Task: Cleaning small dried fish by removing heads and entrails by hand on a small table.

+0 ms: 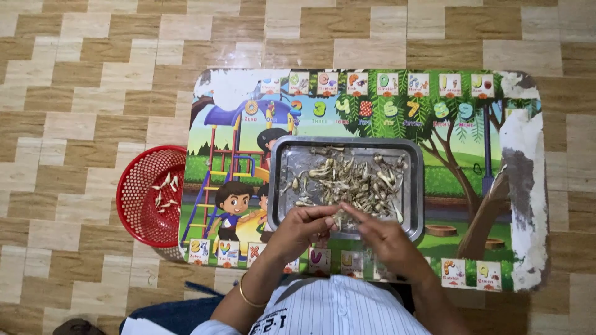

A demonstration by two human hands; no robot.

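Head view, looking straight down. My left hand (302,228) and right hand (382,239) meet over the near rim of the steel tray (411,186), fingertips pinched together on one small pale mushroom (339,217). Both grips are narrow, closed on that single piece. The rest of the mushrooms (351,180) lie heaped in the tray, thin stems tangled. I judge them very light, soft and brittle: stems likely snap if squeezed, and the skin may be damp and a little slippery. Best held low on the stem with the fingertips, lightly. The tray sits on a picture board (472,124). The red basket (149,195) on the floor, left of the board, holds a few pale bits.
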